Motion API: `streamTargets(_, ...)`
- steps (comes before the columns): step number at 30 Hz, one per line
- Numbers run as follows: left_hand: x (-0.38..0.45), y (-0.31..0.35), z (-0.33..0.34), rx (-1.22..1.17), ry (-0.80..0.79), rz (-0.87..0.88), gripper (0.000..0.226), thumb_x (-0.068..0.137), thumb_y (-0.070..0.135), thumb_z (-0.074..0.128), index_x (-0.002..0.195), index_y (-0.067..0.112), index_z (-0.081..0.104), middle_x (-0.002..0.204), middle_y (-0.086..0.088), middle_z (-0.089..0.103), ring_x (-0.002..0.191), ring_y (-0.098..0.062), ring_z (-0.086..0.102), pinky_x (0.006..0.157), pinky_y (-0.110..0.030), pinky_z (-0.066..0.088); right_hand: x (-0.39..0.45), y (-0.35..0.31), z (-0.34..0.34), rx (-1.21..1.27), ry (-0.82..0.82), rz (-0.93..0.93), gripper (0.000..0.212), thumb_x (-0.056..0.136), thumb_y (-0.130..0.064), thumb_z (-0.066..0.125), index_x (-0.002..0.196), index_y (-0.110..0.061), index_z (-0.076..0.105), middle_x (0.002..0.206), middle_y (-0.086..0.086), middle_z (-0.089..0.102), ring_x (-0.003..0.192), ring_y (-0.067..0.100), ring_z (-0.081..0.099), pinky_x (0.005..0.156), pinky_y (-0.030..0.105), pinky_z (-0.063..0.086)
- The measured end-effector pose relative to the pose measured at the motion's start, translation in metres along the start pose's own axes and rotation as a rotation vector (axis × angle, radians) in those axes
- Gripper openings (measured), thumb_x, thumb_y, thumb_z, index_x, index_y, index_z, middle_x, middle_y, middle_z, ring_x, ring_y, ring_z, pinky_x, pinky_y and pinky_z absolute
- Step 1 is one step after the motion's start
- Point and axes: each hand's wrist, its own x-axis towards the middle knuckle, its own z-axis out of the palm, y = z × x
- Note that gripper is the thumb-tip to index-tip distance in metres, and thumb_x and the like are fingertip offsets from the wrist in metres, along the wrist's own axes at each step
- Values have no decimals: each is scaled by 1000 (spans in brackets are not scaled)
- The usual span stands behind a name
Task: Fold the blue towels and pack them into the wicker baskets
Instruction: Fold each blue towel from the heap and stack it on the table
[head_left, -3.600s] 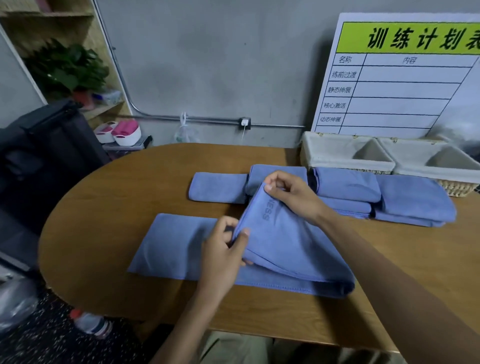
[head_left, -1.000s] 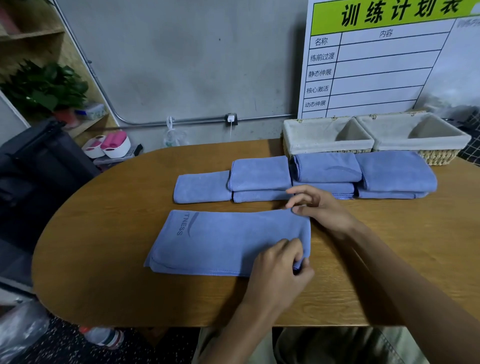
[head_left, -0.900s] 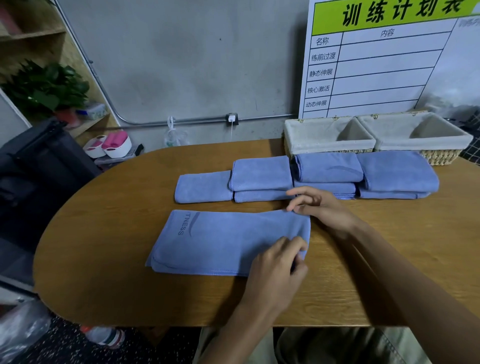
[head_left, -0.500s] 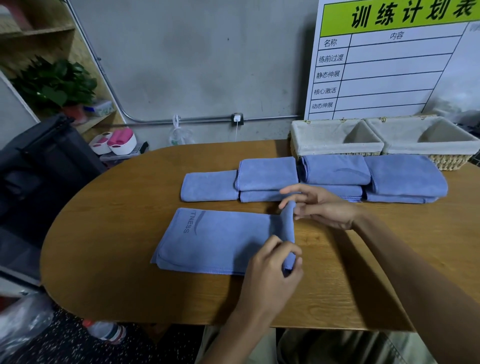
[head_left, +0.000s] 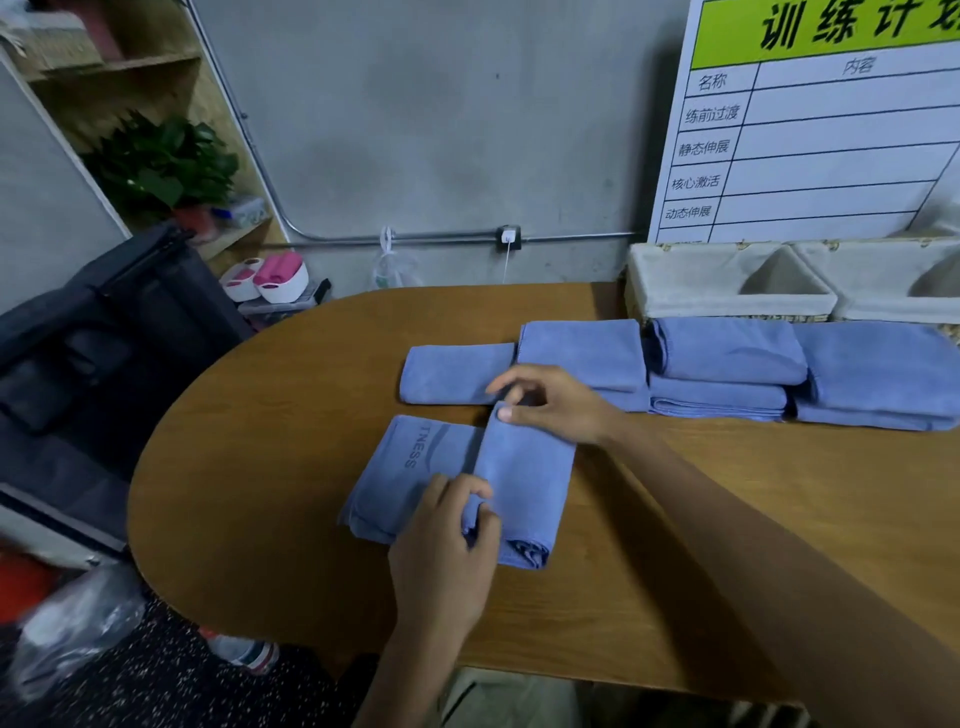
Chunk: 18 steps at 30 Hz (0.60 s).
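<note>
A blue towel (head_left: 410, 473) with grey lettering lies on the wooden table (head_left: 260, 441) in front of me, its right end turned over leftward as a flap. My right hand (head_left: 550, 402) pinches the flap's far corner. My left hand (head_left: 447, 540) pinches its near corner. Behind it lies a row of folded blue towels (head_left: 727, 358), some stacked two high. Two wicker baskets with cream liners, one (head_left: 691, 280) and another (head_left: 883, 275), stand at the back right with nothing visible in them.
A white board with a green header (head_left: 810, 130) leans on the wall behind the baskets. A black bag (head_left: 93, 343) sits left of the table, with a shelf and a plant (head_left: 161, 161) behind it. Plastic bags and a bottle lie on the floor.
The long strip lay flat with both hands at its right end; since then both hands have lifted that end and carried it leftward over the towel. The view has shifted left.
</note>
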Motion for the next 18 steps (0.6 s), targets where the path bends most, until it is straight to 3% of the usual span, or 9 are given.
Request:
streamTargets(2, -2, -15, 2, 145, -47, -29, 11, 92, 29, 61, 93, 37, 53, 94, 15, 40, 61, -11, 48, 46, -24, 31, 0, 14, 17, -153, 16, 38, 28, 90, -31, 74, 115, -20, 68, 88, -4, 71, 84, 12, 67, 77, 40, 53)
streamTargets(4, -2, -25, 6, 152, -37, 24, 8, 88, 24, 61, 91, 30, 57, 95, 11, 36, 72, -12, 46, 56, -28, 37, -4, 22, 26, -185, 109, 43, 24, 90, -37, 73, 111, -26, 69, 85, -7, 70, 81, 7, 65, 73, 34, 52)
streamTargets(7, -1, -22, 12, 128, 29, 225, 15, 86, 20, 50, 89, 25, 64, 100, 7, 46, 87, -18, 48, 74, -40, 41, -6, 24, 25, -168, 172, 38, 23, 89, -37, 73, 109, -25, 69, 81, -7, 69, 77, 7, 65, 72, 35, 52)
streamTargets(10, -5, -4, 11, 34, -23, 392, 17, 85, 20, 53, 90, 28, 67, 105, 12, 56, 94, -12, 52, 79, -35, 35, -13, 25, 22, -189, 188, 37, 25, 87, -39, 75, 108, -27, 69, 81, -8, 68, 78, 7, 65, 73, 34, 52)
streamTargets(13, -11, 3, 15, 25, -130, 474, 8, 94, 36, 56, 90, 32, 63, 102, 17, 54, 96, -7, 53, 81, -29, 31, -24, 26, 20, -138, 239, 61, 22, 87, -38, 76, 105, -29, 70, 81, -7, 68, 78, 7, 65, 74, 32, 51)
streamTargets(18, -15, 9, 21, 146, -121, 488, 32, 91, 63, 54, 85, 32, 56, 95, 15, 51, 92, -10, 52, 82, -36, 37, -29, 26, 17, -156, 266, 92, 17, 86, -35, 77, 99, -26, 71, 75, -8, 66, 73, 8, 64, 69, 33, 51)
